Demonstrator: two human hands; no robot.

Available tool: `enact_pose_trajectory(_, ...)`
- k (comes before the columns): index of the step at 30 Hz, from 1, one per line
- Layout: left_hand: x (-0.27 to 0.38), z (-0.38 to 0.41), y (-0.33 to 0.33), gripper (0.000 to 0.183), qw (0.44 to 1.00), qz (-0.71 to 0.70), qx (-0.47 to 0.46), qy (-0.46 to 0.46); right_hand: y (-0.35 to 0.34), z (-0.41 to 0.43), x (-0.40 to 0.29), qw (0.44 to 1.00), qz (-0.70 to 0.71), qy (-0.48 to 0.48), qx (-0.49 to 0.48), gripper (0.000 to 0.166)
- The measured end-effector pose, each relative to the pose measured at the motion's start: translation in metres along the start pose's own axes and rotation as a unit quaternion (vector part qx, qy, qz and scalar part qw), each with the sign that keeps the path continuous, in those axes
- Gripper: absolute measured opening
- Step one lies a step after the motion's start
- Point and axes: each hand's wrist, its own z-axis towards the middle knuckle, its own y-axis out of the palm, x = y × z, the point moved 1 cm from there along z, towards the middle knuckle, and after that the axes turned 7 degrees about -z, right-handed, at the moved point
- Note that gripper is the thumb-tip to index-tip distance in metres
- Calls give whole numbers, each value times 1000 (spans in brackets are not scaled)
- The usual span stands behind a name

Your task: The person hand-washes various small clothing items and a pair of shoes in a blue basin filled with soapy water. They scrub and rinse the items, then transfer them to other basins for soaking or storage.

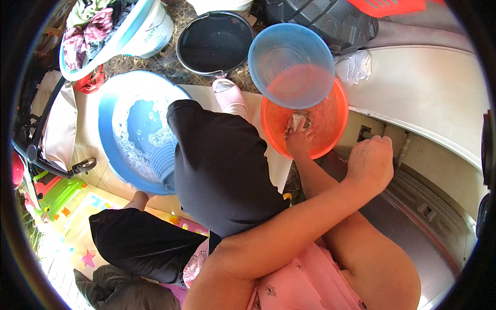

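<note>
Crossing over my other arm, my left hand (370, 164) is a curled fist beside a wall pipe fitting (365, 133); whether it grips anything is hidden. My right hand (299, 136) reaches into an orange plastic basin (335, 128) with its fingers on a small whitish item (297, 119), perhaps wet cloth. A translucent blue basin (290, 66) overlaps the orange one's far side. Left of my knee is a large blue tub (106, 128) of sudsy water with a ribbed washboard surface (157, 155). A black bucket (217, 42) of dark liquid stands at the back.
Clothes (97, 27) fill a light basin (130, 27) at the upper left. A stroller wheel (85, 165) and frame are at the left. A white ledge (418, 85) runs along the right, with a crumpled white packet (353, 66) by its corner. A pink slipper (228, 95) lies ahead.
</note>
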Motion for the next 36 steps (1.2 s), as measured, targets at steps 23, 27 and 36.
enact_pose_trajectory(23,-3,11,-28,14,998,28,18,-46,-81,9,61,971,238,-18,-11,77)
enact_pose_trajectory(27,-5,3,-13,15,998,58,11,-16,-85,-12,63,986,160,16,42,75)
enact_pose_trajectory(36,-5,-2,-11,16,993,41,-107,1,-75,-39,8,985,145,75,-56,78)
